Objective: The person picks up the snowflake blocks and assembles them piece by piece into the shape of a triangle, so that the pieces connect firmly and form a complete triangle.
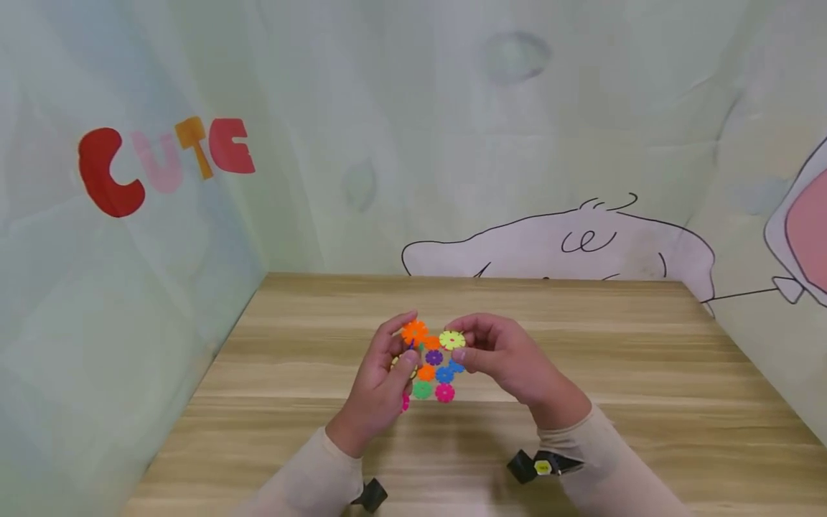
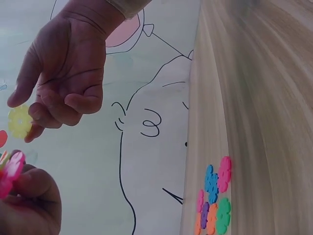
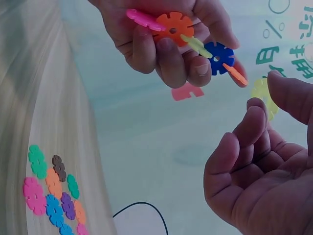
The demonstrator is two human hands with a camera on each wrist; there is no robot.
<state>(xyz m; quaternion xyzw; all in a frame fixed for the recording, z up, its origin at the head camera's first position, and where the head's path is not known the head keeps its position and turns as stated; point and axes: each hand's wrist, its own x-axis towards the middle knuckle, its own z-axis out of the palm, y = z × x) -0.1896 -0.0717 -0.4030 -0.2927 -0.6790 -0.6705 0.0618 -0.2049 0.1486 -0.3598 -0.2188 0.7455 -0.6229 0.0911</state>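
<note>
My left hand (image 1: 381,380) grips a chain of interlocking flower-shaped plastic discs above the table. In the right wrist view the chain runs from a pink disc (image 3: 145,20) through an orange disc (image 3: 173,28), a yellow disc (image 3: 196,45) and a blue disc (image 3: 219,58) to a second orange disc (image 3: 235,74) at its end. My right hand (image 1: 507,352) pinches a single loose yellow disc (image 1: 451,339) between thumb and fingers. This disc is apart from the chain, just right of its end orange disc in the head view.
Several loose discs lie on the wooden table (image 1: 310,337) below the hands, among them a purple disc (image 1: 434,357), a blue disc (image 1: 444,375), a green disc (image 1: 423,390) and a pink disc (image 1: 444,393). A wall with drawings (image 1: 388,143) stands behind the table.
</note>
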